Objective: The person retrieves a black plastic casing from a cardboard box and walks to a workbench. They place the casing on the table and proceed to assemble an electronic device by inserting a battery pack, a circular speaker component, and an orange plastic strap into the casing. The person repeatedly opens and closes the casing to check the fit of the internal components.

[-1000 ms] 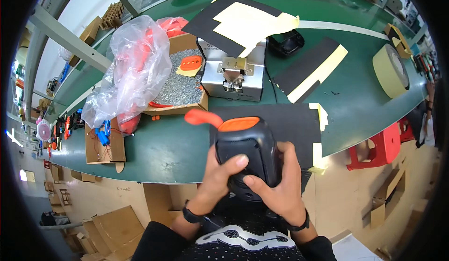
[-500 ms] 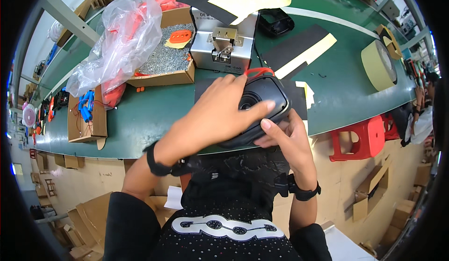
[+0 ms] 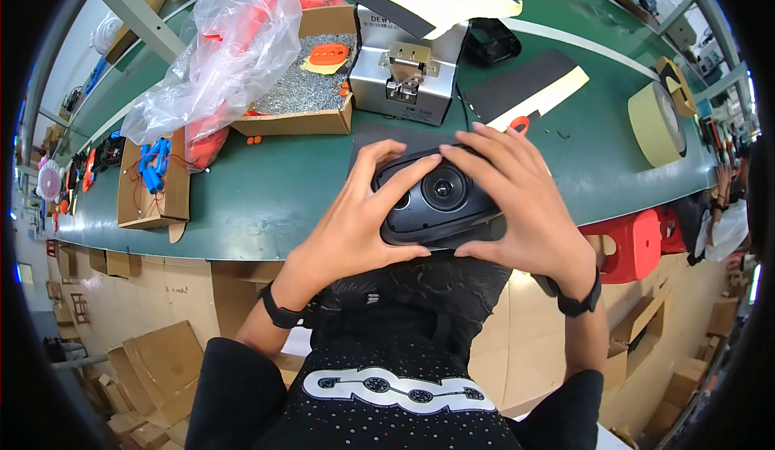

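A black speaker housing [image 3: 420,213] with round drivers on its face lies sideways at the table's front edge, over a dark sheet. My left hand [image 3: 365,208] grips its left end, thumb along the lower edge and fingers over the top. Around the right end curls my right hand [image 3: 517,196], its fingertips on the upper edge and its thumb below. Both hands hold the speaker at once. Past the right fingers a small red-orange loop [image 3: 518,125] shows; what it joins is hidden. Behind stands a silver screw-feeding machine [image 3: 404,87].
Left of the machine, a cardboard box of screws [image 3: 299,87] carries an orange part [image 3: 329,54]. A clear plastic bag [image 3: 218,62] leans over it. A small box [image 3: 153,196] holds blue wired parts. Rightward are black foam strips [image 3: 525,87], a tape roll [image 3: 655,123] and a red stool [image 3: 634,244].
The speaker has turned from tilted to lying sideways. My left hand has shifted from across its face to its left end, and my right hand from beneath to its right end.
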`<state>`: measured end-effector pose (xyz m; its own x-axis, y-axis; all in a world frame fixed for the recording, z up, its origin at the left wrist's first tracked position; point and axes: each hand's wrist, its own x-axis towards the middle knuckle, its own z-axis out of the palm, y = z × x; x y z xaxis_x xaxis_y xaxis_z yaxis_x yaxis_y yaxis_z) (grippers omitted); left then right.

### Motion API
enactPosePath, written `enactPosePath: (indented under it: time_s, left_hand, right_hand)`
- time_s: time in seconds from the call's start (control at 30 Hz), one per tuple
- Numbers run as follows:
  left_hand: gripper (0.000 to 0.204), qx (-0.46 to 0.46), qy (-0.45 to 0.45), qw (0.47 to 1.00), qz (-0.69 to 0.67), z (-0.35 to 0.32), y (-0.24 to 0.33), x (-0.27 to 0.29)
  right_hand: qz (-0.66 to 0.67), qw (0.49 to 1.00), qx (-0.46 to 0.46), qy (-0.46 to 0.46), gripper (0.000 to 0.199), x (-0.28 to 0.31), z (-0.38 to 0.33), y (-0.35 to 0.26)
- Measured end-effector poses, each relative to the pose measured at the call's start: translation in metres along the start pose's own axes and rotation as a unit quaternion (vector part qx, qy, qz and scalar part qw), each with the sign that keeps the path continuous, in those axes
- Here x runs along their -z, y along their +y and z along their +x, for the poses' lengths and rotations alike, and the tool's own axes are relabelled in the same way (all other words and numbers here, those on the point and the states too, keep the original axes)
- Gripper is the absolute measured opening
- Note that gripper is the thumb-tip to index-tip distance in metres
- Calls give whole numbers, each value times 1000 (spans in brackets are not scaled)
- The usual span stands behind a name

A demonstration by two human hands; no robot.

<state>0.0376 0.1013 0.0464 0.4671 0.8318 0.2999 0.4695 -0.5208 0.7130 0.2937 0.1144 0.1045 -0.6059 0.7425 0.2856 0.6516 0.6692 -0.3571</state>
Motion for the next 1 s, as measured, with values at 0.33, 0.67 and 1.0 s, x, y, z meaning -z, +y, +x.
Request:
enactPosePath:
  time_s: [0.33, 0.67, 1.0]
  left_hand:
    - [123, 7, 65, 992, -109, -15, -19, -11]
    - [127, -2, 142, 980, -142, -21, -17, -18]
    - [23, -114, 75, 983, 122, -16, 18, -10]
  right_hand:
    - [152, 986, 14, -63, 99, -13, 24, 33]
    - [263, 960, -67, -66, 90, 3, 33, 47]
    - [361, 918, -160, -20, 86, 6, 25, 49]
